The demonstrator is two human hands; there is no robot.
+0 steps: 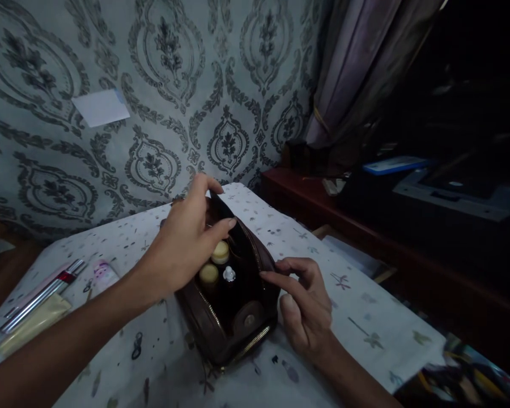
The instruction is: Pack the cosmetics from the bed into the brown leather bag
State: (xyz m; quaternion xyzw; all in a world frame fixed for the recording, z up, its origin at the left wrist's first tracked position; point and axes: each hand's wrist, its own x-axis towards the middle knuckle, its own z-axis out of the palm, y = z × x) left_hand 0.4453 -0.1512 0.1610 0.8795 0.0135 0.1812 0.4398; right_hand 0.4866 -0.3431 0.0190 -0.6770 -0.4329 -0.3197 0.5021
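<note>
A dark brown zip pouch (238, 331) lies open on the table with the patterned white cloth (357, 317). Inside stand two bottles with pale yellow caps (215, 263) and a small one with a clear cap (229, 275). My left hand (187, 243) reaches over the pouch's far side, thumb and fingers at the inner edge right above the yellow caps; whether it grips one I cannot tell. My right hand (304, 306) pinches the pouch's right rim and holds it apart.
At the table's left lie several slim tubes and pens (42, 294), a yellowish packet (34, 323) and a small pale tube (104, 272). A patterned wall rises behind. A dark wooden shelf (365, 226) with papers stands to the right.
</note>
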